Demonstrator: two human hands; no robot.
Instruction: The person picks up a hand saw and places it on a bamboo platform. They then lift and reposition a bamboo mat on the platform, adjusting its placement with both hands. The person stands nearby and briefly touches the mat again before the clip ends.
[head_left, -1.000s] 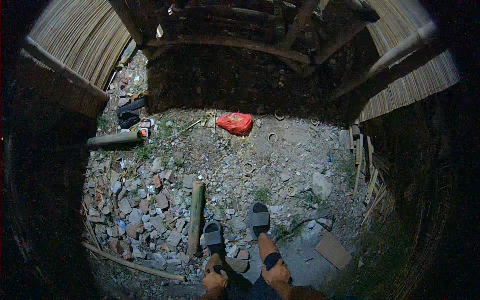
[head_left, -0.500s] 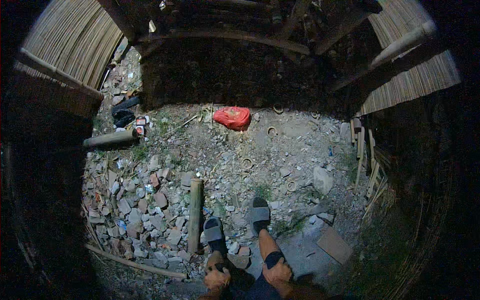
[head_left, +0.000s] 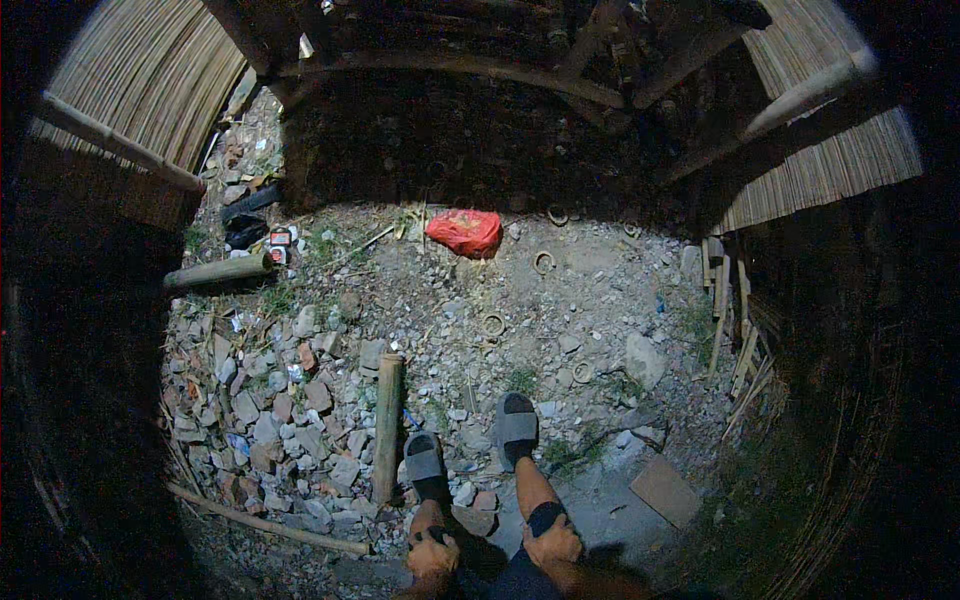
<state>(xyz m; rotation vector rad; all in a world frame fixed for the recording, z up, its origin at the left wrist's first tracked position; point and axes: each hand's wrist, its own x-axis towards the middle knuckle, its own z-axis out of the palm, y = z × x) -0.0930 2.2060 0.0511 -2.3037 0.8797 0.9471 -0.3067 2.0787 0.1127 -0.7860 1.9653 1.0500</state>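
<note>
My left hand (head_left: 433, 553) rests at my left knee, its fingers curled in against the dark cloth there. At the right knee sits my right hand (head_left: 553, 541), fingers bent beside a dark cloth hem (head_left: 545, 517). Whether either hand grips anything is too small and dim to tell. Both feet wear grey slide sandals, the left one (head_left: 423, 458) and the right one (head_left: 517, 428), over dark socks. A short upright bamboo post (head_left: 388, 425) stands just left of my left foot.
A red plastic bag (head_left: 465, 233) lies ahead on the gravel. Broken bricks and stones (head_left: 290, 420) cover the left. A bamboo log (head_left: 220, 272) lies far left, a flat slab (head_left: 666, 491) at right. Beams (head_left: 450, 68) and slatted panels (head_left: 820, 170) frame the dark far side.
The view has shifted very slightly. Hands and feet keep the same pose, and nothing on the ground has moved.
</note>
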